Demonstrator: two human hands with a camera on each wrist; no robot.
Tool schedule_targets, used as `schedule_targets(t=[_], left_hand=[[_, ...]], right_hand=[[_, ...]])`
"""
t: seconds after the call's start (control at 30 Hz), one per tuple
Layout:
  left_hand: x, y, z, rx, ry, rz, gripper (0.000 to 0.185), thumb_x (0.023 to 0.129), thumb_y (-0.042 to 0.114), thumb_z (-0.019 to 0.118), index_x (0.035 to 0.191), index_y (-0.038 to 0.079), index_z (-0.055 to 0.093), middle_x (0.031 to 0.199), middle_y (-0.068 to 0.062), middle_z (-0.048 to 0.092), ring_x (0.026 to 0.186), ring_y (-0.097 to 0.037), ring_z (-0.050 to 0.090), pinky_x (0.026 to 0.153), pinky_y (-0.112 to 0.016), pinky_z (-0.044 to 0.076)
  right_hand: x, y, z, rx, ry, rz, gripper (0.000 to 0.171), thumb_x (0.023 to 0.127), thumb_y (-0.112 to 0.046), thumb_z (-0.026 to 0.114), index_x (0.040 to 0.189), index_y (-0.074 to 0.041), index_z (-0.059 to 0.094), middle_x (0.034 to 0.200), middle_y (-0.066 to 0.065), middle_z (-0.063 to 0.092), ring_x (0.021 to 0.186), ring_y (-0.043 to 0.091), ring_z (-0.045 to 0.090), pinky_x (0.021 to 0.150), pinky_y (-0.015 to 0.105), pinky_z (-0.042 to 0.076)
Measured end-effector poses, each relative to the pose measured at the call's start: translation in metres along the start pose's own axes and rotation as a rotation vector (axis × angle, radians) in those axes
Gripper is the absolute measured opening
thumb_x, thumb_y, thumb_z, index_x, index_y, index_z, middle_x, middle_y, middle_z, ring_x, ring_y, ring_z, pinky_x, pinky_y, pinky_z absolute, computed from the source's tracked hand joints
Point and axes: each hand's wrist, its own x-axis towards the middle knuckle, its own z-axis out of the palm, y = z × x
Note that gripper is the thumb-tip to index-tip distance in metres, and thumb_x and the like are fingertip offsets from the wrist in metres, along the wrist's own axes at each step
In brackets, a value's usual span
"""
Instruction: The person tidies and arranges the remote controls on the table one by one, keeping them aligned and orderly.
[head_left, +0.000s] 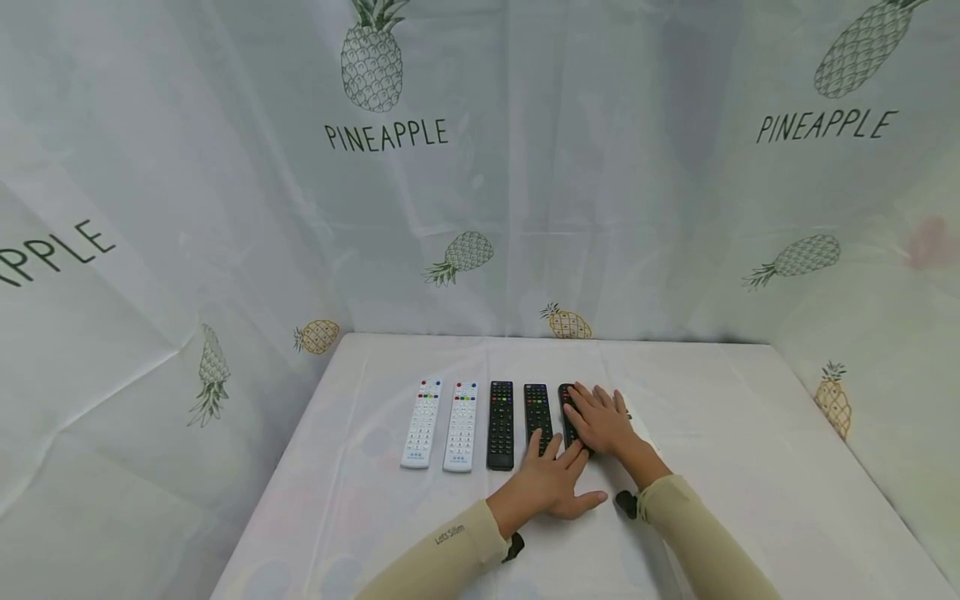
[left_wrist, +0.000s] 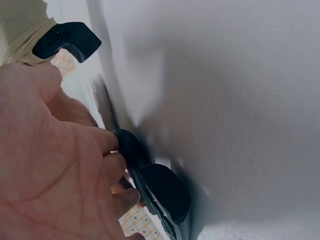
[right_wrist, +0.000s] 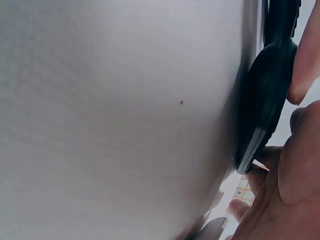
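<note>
My right hand [head_left: 602, 423] lies with fingers extended over the rightmost black remote control [head_left: 567, 408], covering part of it. Spread fingers of my left hand [head_left: 551, 483] reach the lower ends of that remote and the middle black remote control [head_left: 537, 408]. In the left wrist view, the left fingertips are right at the edge of a black remote control [left_wrist: 167, 192] lying on the table. Seen from the right wrist, a black remote control [right_wrist: 265, 100] sits beside the right fingers. Neither hand curls round a remote.
Left of the hands, another black remote control [head_left: 500, 425] and two white ones, the nearer white remote control [head_left: 461, 427] and the far-left white remote control [head_left: 422, 423], stand in a row. They lie on a white-covered table [head_left: 720, 433]. A pineapple-print curtain [head_left: 600, 192] hangs behind and at the sides.
</note>
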Motion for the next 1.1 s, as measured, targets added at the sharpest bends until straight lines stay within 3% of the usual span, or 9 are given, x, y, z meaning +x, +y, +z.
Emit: schedule_targets(t=[0.2, 0.43, 0.67, 0.77, 1.1], left_hand=[[0.004, 0.001, 0.002, 0.009, 0.01, 0.006, 0.079, 0.092, 0.079, 0.015, 0.157, 0.034, 0.024, 0.164, 0.016, 0.016, 0.154, -0.017, 0.016, 0.123, -0.052, 0.007], [0.007, 0.002, 0.006, 0.05, 0.037, 0.045, 0.077, 0.093, 0.078, 0.012, 0.157, 0.036, 0.022, 0.165, 0.012, 0.014, 0.154, -0.018, 0.013, 0.123, -0.053, 0.009], [0.007, 0.016, 0.002, 0.098, 0.145, 0.157, 0.074, 0.095, 0.074, 0.015, 0.157, 0.034, 0.026, 0.165, 0.011, 0.019, 0.153, -0.02, 0.017, 0.121, -0.055, 0.015], [0.008, 0.025, 0.003, 0.122, 0.178, 0.212, 0.075, 0.096, 0.074, 0.017, 0.156, 0.031, 0.029, 0.164, 0.01, 0.022, 0.153, -0.02, 0.02, 0.121, -0.055, 0.017], [0.012, 0.05, 0.009, 0.152, 0.197, 0.348, 0.073, 0.096, 0.073, 0.024, 0.154, 0.03, 0.034, 0.16, 0.01, 0.03, 0.149, -0.017, 0.027, 0.118, -0.049, 0.029]], right_hand=[[0.0, 0.004, 0.001, 0.008, 0.016, -0.008, 0.061, 0.107, -0.048, 0.027, 0.155, -0.01, 0.032, 0.163, 0.014, 0.025, 0.148, 0.048, 0.018, 0.116, 0.07, 0.005], [-0.001, 0.01, -0.003, 0.055, 0.091, -0.037, 0.062, 0.107, -0.048, 0.026, 0.154, -0.009, 0.034, 0.163, 0.014, 0.026, 0.147, 0.047, 0.021, 0.115, 0.07, 0.008], [-0.009, 0.024, -0.012, 0.125, 0.207, -0.069, 0.052, 0.108, -0.034, 0.032, 0.148, -0.004, 0.043, 0.157, 0.019, 0.036, 0.142, 0.05, 0.029, 0.112, 0.073, 0.014], [-0.014, 0.034, -0.016, 0.155, 0.209, -0.066, 0.05, 0.108, -0.031, 0.033, 0.147, -0.003, 0.045, 0.155, 0.021, 0.038, 0.141, 0.052, 0.03, 0.111, 0.074, 0.015], [-0.032, 0.071, -0.031, 0.372, 0.16, -0.023, 0.055, 0.109, -0.034, 0.028, 0.146, 0.004, 0.043, 0.153, 0.028, 0.036, 0.14, 0.055, 0.027, 0.111, 0.071, 0.018]])
